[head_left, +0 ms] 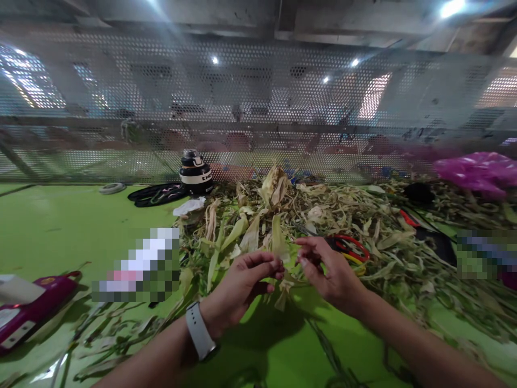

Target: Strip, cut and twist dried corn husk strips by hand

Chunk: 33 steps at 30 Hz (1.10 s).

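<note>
My left hand [246, 277], with a pale watch strap [200, 330] on its wrist, is closed in a pinch at the lower end of a pale green corn husk strip [278, 237]. A small dry husk piece [284, 295] shows just below those fingertips. Close by on the right, my right hand [329, 269] has its thumb and fingers curled together. Something tiny and pale seems to be between them, too small to name. Beyond both hands spreads a heap of dried husks and leaves [343, 205], with a larger husk bunch [276, 186] standing up.
Red-handled scissors [351, 245] lie beside my right hand. On the green table [60, 215] are a black bottle [196, 175], a black flat item [155, 194], a tape roll [112, 188] and a maroon device [38, 307]. A pink plastic bag [480, 170] sits far right. A perforated metal screen [258, 97] stands behind.
</note>
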Available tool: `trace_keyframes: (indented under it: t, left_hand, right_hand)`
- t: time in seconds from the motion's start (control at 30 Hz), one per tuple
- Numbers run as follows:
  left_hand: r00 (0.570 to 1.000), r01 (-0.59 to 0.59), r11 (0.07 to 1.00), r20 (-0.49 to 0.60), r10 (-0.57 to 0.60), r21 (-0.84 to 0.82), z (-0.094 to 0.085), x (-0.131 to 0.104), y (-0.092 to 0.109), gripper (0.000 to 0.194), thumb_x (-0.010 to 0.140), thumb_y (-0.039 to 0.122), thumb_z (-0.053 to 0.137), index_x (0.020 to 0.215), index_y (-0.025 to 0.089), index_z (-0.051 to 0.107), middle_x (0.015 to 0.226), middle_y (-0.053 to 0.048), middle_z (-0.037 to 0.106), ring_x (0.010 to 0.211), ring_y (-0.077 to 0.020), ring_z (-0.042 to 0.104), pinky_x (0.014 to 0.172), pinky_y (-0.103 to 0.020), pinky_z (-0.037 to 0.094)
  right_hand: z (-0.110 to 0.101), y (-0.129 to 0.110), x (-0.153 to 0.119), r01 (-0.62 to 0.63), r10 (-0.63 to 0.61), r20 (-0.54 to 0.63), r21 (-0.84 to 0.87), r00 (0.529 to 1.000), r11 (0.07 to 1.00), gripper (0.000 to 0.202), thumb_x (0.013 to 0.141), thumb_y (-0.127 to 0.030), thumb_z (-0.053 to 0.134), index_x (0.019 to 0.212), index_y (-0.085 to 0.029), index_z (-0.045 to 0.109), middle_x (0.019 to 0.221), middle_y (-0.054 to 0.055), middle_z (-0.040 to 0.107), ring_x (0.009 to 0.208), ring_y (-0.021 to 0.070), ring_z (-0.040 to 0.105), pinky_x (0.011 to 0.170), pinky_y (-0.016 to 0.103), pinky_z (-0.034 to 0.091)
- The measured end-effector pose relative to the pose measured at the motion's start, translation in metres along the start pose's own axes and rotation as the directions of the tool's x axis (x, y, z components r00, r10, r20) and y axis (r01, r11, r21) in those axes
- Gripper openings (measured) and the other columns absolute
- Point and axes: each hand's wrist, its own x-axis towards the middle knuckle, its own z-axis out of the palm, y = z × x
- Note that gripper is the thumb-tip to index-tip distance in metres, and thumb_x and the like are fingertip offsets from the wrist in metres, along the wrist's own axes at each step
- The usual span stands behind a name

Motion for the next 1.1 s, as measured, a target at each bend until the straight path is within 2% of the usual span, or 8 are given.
trace_keyframes:
  t: [0.07,0.17,0.27,0.4,0.53,0.87,1.1]
  left_hand:
    - [1.0,0.02,0.999,0.005,-0.02,-0.044,-0.001,0.001,0.0,0.013,0.065,0.018,0.075,0.074,0.013,0.066,0.072,-0.002,0.067,0.061,-0.0077,0.059,0.045,-0.012,0.041]
    - [0.999,0.043,0.996,0.035,-0.04,-0.072,-0.001,0.001,0.001,0.013,0.065,0.018,0.075,0.073,0.011,0.066,0.066,-0.002,0.065,0.058,-0.0062,0.057,0.043,-0.011,0.039]
    - [0.997,0.068,0.993,0.051,-0.063,-0.094,0.001,-0.001,0.002,0.013,0.064,0.018,0.075,0.071,0.011,0.066,0.064,-0.001,0.064,0.056,-0.0054,0.056,0.041,-0.011,0.037]
    - [0.995,0.093,0.99,0.053,-0.088,-0.108,0.003,-0.003,0.003,0.013,0.065,0.017,0.075,0.073,0.012,0.066,0.067,-0.001,0.065,0.058,-0.0056,0.056,0.041,-0.011,0.037]
    - [0.996,0.072,0.993,0.057,-0.067,-0.091,0.004,-0.004,0.001,0.015,0.064,0.017,0.075,0.073,0.012,0.065,0.069,-0.001,0.065,0.059,-0.006,0.057,0.041,-0.011,0.038]
    - [0.997,-0.069,0.985,0.034,0.065,0.158,0.012,-0.008,-0.001,0.022,0.064,0.029,0.075,0.075,0.013,0.064,0.068,-0.002,0.063,0.065,-0.0131,0.06,0.047,-0.019,0.047]
    - [0.997,-0.073,0.981,0.032,0.069,0.177,0.01,-0.007,-0.002,0.018,0.066,0.026,0.073,0.076,0.013,0.065,0.07,-0.003,0.064,0.068,-0.0154,0.061,0.052,-0.022,0.051]
  right_hand:
    - [-0.001,0.002,0.001,0.115,-0.116,-0.008,-0.093,0.993,0.989,0.029,0.084,-0.015,0.047,0.112,-0.02,0.047,0.086,0.004,0.06,0.07,0.0127,0.057,0.063,0.024,0.048]
    - [-0.001,0.003,0.002,0.28,-0.28,0.035,-0.218,0.959,0.935,0.021,0.085,-0.018,0.05,0.106,-0.021,0.054,0.088,0.005,0.062,0.076,0.0136,0.059,0.066,0.024,0.048]
    - [0.0,0.002,0.004,0.325,-0.325,0.047,-0.274,0.944,0.905,0.014,0.089,-0.021,0.048,0.098,-0.02,0.058,0.083,0.005,0.063,0.072,0.0125,0.059,0.063,0.021,0.048]
    - [0.004,0.003,0.003,0.317,-0.325,0.007,-0.248,0.946,0.915,0.013,0.09,-0.022,0.046,0.092,-0.019,0.059,0.079,0.004,0.062,0.069,0.0119,0.058,0.061,0.021,0.047]
    - [0.007,0.002,0.002,0.22,-0.233,-0.045,-0.197,0.971,0.955,0.013,0.09,-0.024,0.047,0.089,-0.019,0.058,0.076,0.004,0.061,0.067,0.0124,0.057,0.061,0.022,0.047]
    - [0.01,-0.005,-0.002,0.048,-0.069,-0.091,-0.22,0.993,0.974,0.008,0.089,-0.023,0.048,0.086,-0.019,0.054,0.076,0.003,0.059,0.066,0.0137,0.057,0.06,0.024,0.045]
    - [0.01,-0.004,0.0,0.138,-0.152,-0.085,-0.15,0.985,0.979,0.007,0.087,-0.017,0.048,0.086,-0.019,0.055,0.076,0.003,0.058,0.07,0.0142,0.056,0.063,0.023,0.045]
